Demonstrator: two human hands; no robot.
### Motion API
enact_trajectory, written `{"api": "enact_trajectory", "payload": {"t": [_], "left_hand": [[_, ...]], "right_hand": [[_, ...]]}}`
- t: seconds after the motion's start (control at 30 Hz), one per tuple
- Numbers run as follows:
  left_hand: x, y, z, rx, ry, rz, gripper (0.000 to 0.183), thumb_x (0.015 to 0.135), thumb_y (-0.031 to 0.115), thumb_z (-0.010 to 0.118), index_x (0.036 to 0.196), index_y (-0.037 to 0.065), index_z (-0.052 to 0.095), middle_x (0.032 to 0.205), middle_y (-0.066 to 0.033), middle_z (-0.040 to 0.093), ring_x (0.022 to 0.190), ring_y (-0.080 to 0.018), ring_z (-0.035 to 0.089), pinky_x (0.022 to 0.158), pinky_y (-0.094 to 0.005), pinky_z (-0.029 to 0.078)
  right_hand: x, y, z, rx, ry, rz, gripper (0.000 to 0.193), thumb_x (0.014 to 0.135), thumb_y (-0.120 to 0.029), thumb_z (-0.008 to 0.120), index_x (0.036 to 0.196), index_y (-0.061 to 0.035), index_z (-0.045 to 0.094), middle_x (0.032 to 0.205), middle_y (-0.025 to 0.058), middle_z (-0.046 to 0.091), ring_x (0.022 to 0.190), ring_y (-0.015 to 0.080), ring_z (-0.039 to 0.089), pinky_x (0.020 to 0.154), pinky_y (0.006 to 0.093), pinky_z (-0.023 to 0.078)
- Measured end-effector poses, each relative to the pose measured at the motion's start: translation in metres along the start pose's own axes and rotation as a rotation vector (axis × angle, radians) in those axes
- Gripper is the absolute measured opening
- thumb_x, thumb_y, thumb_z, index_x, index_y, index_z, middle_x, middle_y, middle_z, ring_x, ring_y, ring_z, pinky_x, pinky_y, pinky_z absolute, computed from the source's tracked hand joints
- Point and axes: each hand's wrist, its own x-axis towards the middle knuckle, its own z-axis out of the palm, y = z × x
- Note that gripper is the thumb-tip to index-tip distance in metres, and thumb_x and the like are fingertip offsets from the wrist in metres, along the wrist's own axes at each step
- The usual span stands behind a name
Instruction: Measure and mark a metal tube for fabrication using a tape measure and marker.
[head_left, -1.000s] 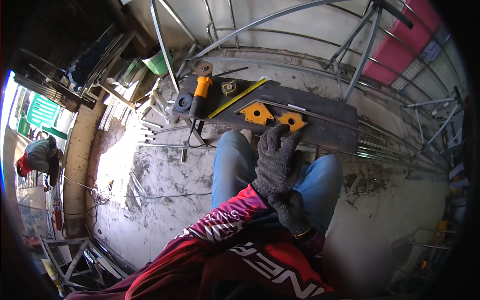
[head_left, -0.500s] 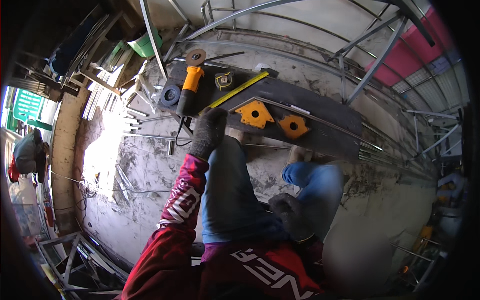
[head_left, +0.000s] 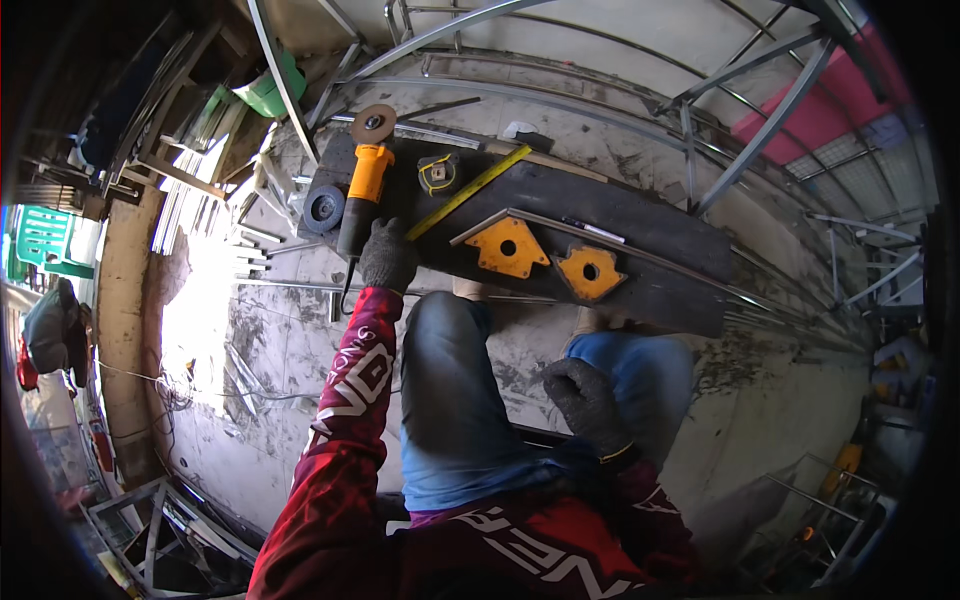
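An angle grinder (head_left: pixel 368 180) is laid at the left end of a dark bench top (head_left: pixel 660 215), its brown disc (head_left: pixel 373 124) pointed to the far side and its dark handle toward the near edge. The gloved left hand (head_left: pixel 388 257) is placed at the right of that handle, with the fingers partly bent; whether the handle is gripped or only touched cannot be told. The gloved right hand (head_left: pixel 587 405) is held near the right thigh (head_left: pixel 640 375), its fingers curled; its palm is hidden, so how far it is closed, or whether anything is held, cannot be told.

Just left of the grinder a loose dark disc (head_left: pixel 324 209) is set down. To its right a tape measure (head_left: pixel 438 174) and a slanting yellow measuring strip (head_left: pixel 470 192) are seen. Farther right, two orange magnetic welding squares (head_left: pixel 507 248) are laid side by side, bordered on the far side by a thin metal bar (head_left: pixel 640 258) and a white pen (head_left: pixel 598 232).
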Motion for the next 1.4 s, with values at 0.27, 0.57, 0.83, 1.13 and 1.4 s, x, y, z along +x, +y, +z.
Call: {"api": "enact_trajectory", "payload": {"t": [0.27,0.57,0.83,1.13,1.4], "left_hand": [[-0.048,0.035,-0.093,-0.550,-0.162,0.101,0.017,0.087,0.018,0.067,0.083,0.001,0.063,0.068,-0.0145,0.063,0.067,-0.0251,0.064,0.063,-0.0375,0.049],[-0.232,0.184,-0.066,-0.966,-0.568,0.328,0.016,0.086,0.015,0.069,0.094,0.002,0.063,0.086,-0.0176,0.063,0.082,-0.0332,0.064,0.071,-0.0418,0.050],[-0.145,0.137,-0.093,-0.836,-0.507,0.428,0.017,0.088,0.015,0.069,0.097,0.001,0.065,0.089,-0.0170,0.066,0.085,-0.0286,0.068,0.075,-0.0356,0.052],[-0.018,0.049,-0.051,-0.571,-0.136,0.266,0.015,0.084,0.006,0.068,0.097,-0.001,0.065,0.091,-0.0139,0.060,0.083,-0.0286,0.062,0.074,-0.0354,0.050],[0.004,0.037,-0.016,-0.480,-0.182,0.221,0.025,0.078,0.010,0.072,0.101,0.002,0.068,0.092,-0.0134,0.060,0.086,-0.0296,0.061,0.077,-0.0375,0.049]], "right_hand": [[-0.026,0.001,-0.012,0.215,0.137,-0.049,0.009,0.095,-0.006,0.064,0.103,-0.0024,0.065,0.088,0.0035,0.064,0.072,0.0070,0.057,0.061,0.0237,0.047],[-0.015,-0.062,-0.024,0.456,0.304,-0.117,0.017,0.098,-0.015,0.061,0.105,-0.0008,0.064,0.090,0.0072,0.066,0.086,0.0141,0.062,0.079,0.0285,0.050],[0.003,-0.054,-0.095,0.533,0.325,-0.051,0.016,0.100,-0.019,0.060,0.100,-0.0037,0.062,0.075,0.0023,0.058,0.063,0.0089,0.053,0.059,0.0252,0.044],[0.135,-0.010,-0.145,-0.145,0.248,0.001,0.023,0.096,-0.019,0.066,0.114,-0.0052,0.065,0.091,0.0009,0.063,0.075,0.0087,0.057,0.066,0.0252,0.047],[0.219,0.021,-0.100,-0.581,0.099,0.049,0.036,0.088,-0.024,0.072,0.108,0.0039,0.062,0.097,0.0228,0.064,0.091,0.0362,0.064,0.081,0.0415,0.050]]}}
